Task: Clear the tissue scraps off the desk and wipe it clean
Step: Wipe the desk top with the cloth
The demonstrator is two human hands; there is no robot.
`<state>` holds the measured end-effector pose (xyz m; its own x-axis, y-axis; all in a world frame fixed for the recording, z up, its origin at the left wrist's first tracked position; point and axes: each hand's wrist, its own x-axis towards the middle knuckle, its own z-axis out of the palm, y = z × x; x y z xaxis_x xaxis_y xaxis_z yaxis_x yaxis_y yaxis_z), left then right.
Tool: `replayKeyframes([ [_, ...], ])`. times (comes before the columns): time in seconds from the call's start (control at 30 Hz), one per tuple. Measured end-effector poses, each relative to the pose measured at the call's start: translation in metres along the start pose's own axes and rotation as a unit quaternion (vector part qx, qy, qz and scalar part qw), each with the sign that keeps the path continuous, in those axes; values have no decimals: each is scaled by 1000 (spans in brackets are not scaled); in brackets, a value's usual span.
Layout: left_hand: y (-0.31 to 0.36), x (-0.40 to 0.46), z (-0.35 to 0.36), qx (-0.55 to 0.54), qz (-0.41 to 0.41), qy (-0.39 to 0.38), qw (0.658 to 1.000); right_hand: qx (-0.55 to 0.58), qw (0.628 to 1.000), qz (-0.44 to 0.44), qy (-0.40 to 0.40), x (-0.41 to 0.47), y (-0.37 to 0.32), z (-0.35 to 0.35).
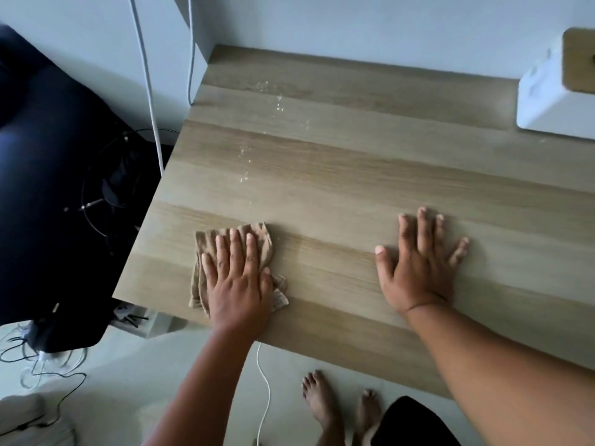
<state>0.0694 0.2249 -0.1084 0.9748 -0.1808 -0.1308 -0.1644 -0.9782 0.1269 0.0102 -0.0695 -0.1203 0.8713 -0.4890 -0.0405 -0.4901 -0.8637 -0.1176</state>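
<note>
Tan cloth [231, 249] lying on the wooden counter [354, 175], pressed flat beneath the left hand [240, 275], fingers straight. Pale tissue scraps [244, 178] scattered beyond that hand. Right hand [418, 265] splayed flat on the bare counter, well apart, holding nothing.

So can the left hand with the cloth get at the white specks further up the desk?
Probably yes: the left hand presses the cloth flat, and only bare desk lies before the specks.

Pale wall [354, 24], light floor [161, 381], dark chair [48, 188], white cables [148, 75]
</note>
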Motion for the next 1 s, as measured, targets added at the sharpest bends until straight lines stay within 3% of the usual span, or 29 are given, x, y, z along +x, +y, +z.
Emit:
replayKeyframes([
  [0.27, -27, -50, 2, -18, 102, 20, 994, -15, 1000, -1, -3, 1, 0, -1],
  [0.47, -61, -13, -10, 41, -10, -26, 999, -12, 1000, -3, -9, 0, 0, -4],
  [0.63, -30, 42, -11, 37, -81, -32, 995, -11, 1000, -2, -17, 0, -1, -6],
  [0.77, 5, 49, -11, 35, -28, -33, 998, -14, 1000, -1, -19, 1, 0, -5],
  [1.0, 24, -13, 1, 12, 148, -32, 988, -10, 1000, -1, -21, 1, -1, -7],
])
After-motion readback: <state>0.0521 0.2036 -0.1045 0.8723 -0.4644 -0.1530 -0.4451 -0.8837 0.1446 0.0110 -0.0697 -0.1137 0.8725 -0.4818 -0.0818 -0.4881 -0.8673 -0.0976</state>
